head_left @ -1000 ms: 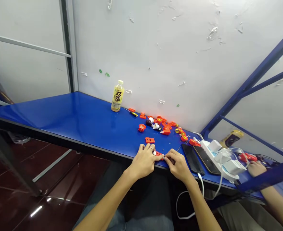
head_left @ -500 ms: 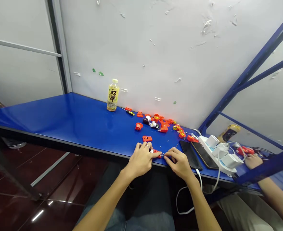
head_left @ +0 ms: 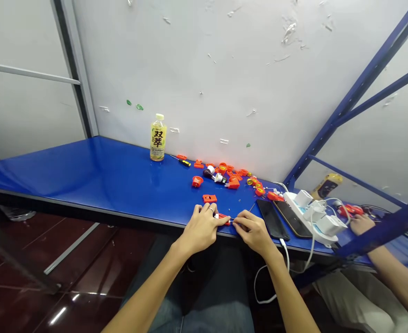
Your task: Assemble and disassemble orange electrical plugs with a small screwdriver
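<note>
At the front edge of the blue table, my left hand (head_left: pixel 200 227) is closed on a small red plastic housing (head_left: pixel 225 219) with a white bit at its left end. Its index finger presses along the top of that piece. My right hand (head_left: pixel 254 231) pinches a thin light-coloured pin or wire at the housing's right end; its exact kind is too small to tell. Behind my left hand lies a red plastic plate (head_left: pixel 209 198) with holes. A red cup-shaped part (head_left: pixel 197 181) sits farther back.
Several red, yellow and white plastic parts (head_left: pixel 233 182) are scattered near the wall. A screwdriver (head_left: pixel 184 162) and a drink bottle (head_left: pixel 157 138) stand left of them. To the right are two phones (head_left: pixel 272 219), a white power strip (head_left: pixel 324 237), cables, a blue frame post and a co-worker's hand (head_left: pixel 362 225).
The whole view has shifted slightly, so things appear a little farther left. Both hands keep their hold at the red housing, with the right fingers slightly nearer to it.
</note>
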Motion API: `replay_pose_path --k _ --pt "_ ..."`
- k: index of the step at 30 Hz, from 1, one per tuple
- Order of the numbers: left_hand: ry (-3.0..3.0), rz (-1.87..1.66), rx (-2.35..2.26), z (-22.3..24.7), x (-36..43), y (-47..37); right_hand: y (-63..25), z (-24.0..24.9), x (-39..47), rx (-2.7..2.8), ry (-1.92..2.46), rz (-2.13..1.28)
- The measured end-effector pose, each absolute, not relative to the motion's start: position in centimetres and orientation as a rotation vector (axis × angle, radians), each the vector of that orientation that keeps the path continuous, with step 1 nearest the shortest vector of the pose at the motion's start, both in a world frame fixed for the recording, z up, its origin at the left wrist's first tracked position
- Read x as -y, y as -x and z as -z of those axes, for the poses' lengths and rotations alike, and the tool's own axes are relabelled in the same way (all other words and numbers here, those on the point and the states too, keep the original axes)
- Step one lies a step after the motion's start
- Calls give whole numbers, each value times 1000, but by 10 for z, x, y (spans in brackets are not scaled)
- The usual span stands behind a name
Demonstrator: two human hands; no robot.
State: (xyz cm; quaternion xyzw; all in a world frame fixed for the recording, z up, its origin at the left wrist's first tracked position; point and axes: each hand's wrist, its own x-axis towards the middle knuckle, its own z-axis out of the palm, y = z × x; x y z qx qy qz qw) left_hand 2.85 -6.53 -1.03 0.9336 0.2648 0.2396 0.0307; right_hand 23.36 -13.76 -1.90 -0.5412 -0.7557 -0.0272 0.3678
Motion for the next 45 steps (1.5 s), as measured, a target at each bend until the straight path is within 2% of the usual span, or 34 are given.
replay_pose_path --k 7,18,30,45 --pt "-2871 -748 -816 9 66 -28 -233 16 140 1888 1374 18" --pt "-2771 -776 -810 9 64 -28 -244 11 147 1406 1390 47" --pt "-2415 -948 -934 15 59 -30 -242 13 146 1437 1444 23" --pt "-2479 -967 -865 15 57 -31 -241 14 142 1459 1462 12"
